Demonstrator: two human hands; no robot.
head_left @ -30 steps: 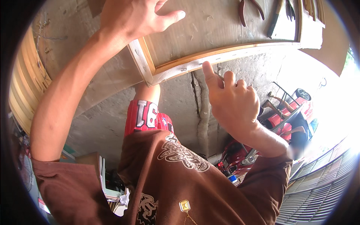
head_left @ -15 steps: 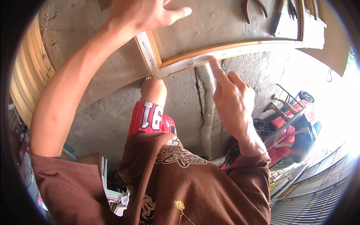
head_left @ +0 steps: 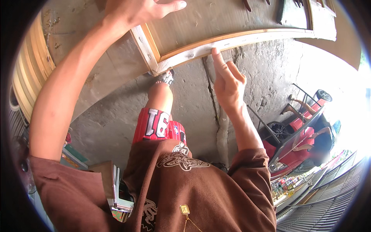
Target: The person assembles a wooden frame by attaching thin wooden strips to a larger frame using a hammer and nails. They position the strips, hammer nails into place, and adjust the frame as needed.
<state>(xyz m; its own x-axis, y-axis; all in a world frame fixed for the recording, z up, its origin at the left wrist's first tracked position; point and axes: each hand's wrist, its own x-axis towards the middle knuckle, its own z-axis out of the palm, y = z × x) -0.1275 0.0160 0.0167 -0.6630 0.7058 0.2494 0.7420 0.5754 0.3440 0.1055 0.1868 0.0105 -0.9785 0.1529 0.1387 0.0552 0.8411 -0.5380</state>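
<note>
A wooden frame (head_left: pixel 181 54) lies on a board, with white canvas folded over its edge and held by several staples. My right hand (head_left: pixel 228 79) points at its near edge, index finger stretched out with the tip on the white fold, the other fingers bent, holding nothing. Over the frame's left side reaches my left hand (head_left: pixel 139 11), its thumb stretched out. The upper picture edge cuts off its other fingers, and nothing shows in it. Pliers with dark red handles (head_left: pixel 247 4) and a dark-handled tool (head_left: pixel 281 13) lie inside the frame, partly out of view.
A brown board (head_left: pixel 112 73) extends beneath the frame above a cracked concrete floor (head_left: pixel 259 69). Wooden strips (head_left: pixel 29 73) stand at the far left. On the right are a red vehicle (head_left: pixel 288 133), a person (head_left: pixel 322 135) beside it and a slatted metal grille (head_left: pixel 324 205).
The view has shifted, so the frame and tools sit higher in it and my foot shows below the frame's corner. My right fingertip stays at about the same part of the edge.
</note>
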